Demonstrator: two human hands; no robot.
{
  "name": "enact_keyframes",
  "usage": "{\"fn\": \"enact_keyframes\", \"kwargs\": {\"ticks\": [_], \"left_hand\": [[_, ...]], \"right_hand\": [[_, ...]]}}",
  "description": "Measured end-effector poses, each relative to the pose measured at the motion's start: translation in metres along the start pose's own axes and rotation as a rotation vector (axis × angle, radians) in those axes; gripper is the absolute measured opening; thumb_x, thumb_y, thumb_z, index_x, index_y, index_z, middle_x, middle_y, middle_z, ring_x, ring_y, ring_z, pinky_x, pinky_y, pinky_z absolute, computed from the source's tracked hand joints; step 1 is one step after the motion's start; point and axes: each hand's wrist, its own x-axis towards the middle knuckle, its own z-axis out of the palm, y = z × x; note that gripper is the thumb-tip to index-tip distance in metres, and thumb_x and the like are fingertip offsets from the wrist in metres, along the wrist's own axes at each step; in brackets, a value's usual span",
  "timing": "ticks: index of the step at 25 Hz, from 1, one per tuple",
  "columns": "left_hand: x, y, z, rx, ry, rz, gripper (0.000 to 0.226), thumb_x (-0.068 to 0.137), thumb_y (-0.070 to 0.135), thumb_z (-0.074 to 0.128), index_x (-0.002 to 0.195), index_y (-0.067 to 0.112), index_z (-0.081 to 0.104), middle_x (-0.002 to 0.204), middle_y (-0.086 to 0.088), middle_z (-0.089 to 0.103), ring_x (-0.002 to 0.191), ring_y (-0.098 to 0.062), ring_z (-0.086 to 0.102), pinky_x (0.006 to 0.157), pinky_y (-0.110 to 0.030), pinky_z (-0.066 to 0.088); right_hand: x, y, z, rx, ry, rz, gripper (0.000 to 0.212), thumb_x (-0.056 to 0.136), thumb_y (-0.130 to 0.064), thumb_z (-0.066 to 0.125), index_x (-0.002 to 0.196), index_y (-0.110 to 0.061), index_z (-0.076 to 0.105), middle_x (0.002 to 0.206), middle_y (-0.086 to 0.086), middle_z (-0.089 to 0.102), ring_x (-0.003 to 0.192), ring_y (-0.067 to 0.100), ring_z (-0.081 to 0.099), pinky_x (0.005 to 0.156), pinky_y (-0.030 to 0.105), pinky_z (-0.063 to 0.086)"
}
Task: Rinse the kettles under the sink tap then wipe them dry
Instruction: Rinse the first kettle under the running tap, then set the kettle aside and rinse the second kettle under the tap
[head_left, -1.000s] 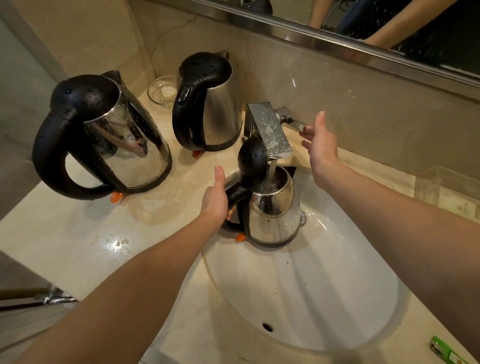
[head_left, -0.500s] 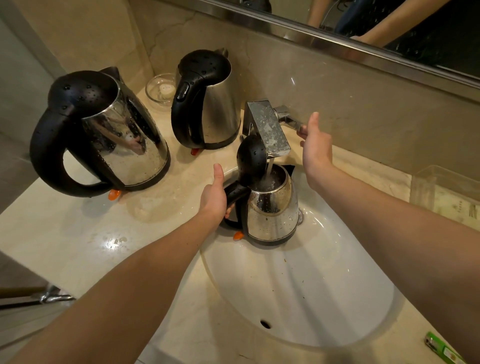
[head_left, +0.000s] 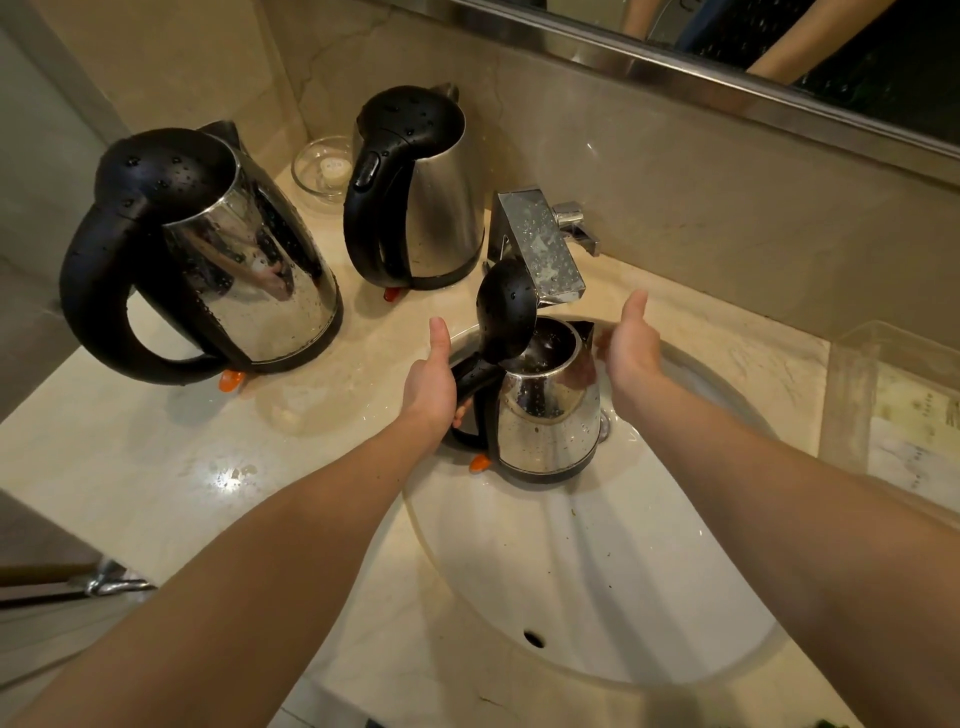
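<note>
Under the tap (head_left: 540, 249), a small steel kettle (head_left: 550, 415) stands upright at the back of the white sink (head_left: 597, 597). Its black lid (head_left: 506, 306) is flipped up and rests against the tap's spout. The left hand (head_left: 431, 384), on the near left of the tap, grips the kettle's black handle with fingers wrapped round it and the thumb pointing up. The right hand (head_left: 631, 353), on the near right of the tap, is just beside the kettle's spout with the thumb raised. Its fingers are blurred, so I cannot tell how far they curl or whether they touch the steel.

Left of the tap, a second kettle (head_left: 436, 208) stands with its lid closed on the marble surface (head_left: 156, 467), close to the back wall. Farther left of the tap and nearer the camera is a large kettle (head_left: 249, 270), also closed, with water drops on its lid and body. A small glass dish (head_left: 324, 169) sits between those two, toward the wall. Right of the tap, at the surface's edge, is a clear plastic container (head_left: 893, 405).
</note>
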Motion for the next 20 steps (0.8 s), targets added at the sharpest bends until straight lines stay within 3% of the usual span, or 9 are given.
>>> {"fn": "enact_keyframes", "kwargs": {"ticks": [3,6,8,13,16,20], "left_hand": [[0.001,-0.001,0.0,-0.012,0.002,0.002,0.08,0.093,0.079,0.014,0.098,0.011,0.056,0.07,-0.004,0.05,0.061,-0.016,0.049,0.051,-0.026,0.041],[0.0,-0.002,-0.001,-0.016,-0.018,0.001,0.081,0.093,0.079,0.014,0.102,0.01,0.057,0.071,-0.004,0.052,0.062,-0.016,0.05,0.052,-0.026,0.041],[-0.003,-0.004,-0.002,-0.029,-0.037,0.013,0.078,0.095,0.078,0.015,0.091,0.012,0.057,0.066,-0.003,0.051,0.056,-0.015,0.048,0.05,-0.026,0.04],[-0.015,-0.016,-0.003,-0.05,-0.087,0.016,0.077,0.093,0.08,0.017,0.076,0.016,0.055,0.054,-0.001,0.048,0.043,-0.013,0.045,0.051,-0.03,0.041],[-0.023,-0.023,-0.004,-0.056,-0.083,0.025,0.084,0.09,0.083,0.018,0.079,0.01,0.056,0.053,-0.001,0.049,0.041,-0.014,0.045,0.051,-0.032,0.04],[-0.042,-0.03,-0.007,-0.056,-0.101,0.045,0.085,0.09,0.083,0.017,0.072,0.01,0.056,0.05,0.0,0.048,0.04,-0.013,0.044,0.05,-0.03,0.038]], "right_hand": [[-0.003,0.011,-0.001,0.054,-0.085,0.094,0.067,0.1,-0.064,0.019,0.082,-0.012,0.057,0.082,0.004,0.061,0.079,0.02,0.055,0.067,0.031,0.04],[-0.005,0.017,0.001,0.013,-0.12,0.052,0.072,0.098,-0.069,0.02,0.101,-0.012,0.065,0.1,0.004,0.068,0.094,0.02,0.06,0.076,0.034,0.039],[-0.006,0.02,0.001,0.02,-0.107,0.059,0.078,0.095,-0.072,0.021,0.108,-0.011,0.067,0.106,0.007,0.071,0.1,0.023,0.063,0.079,0.037,0.042],[-0.009,0.03,-0.001,0.045,-0.056,0.048,0.078,0.09,-0.078,0.022,0.097,-0.016,0.07,0.101,0.006,0.073,0.096,0.024,0.066,0.089,0.041,0.05],[-0.018,0.037,-0.007,0.057,-0.025,0.058,0.077,0.093,-0.075,0.022,0.096,-0.012,0.066,0.1,0.009,0.071,0.094,0.024,0.065,0.083,0.039,0.048],[-0.032,0.045,-0.019,0.06,-0.05,0.057,0.076,0.093,-0.075,0.02,0.1,-0.016,0.067,0.106,0.007,0.07,0.101,0.024,0.064,0.087,0.039,0.044]]}}
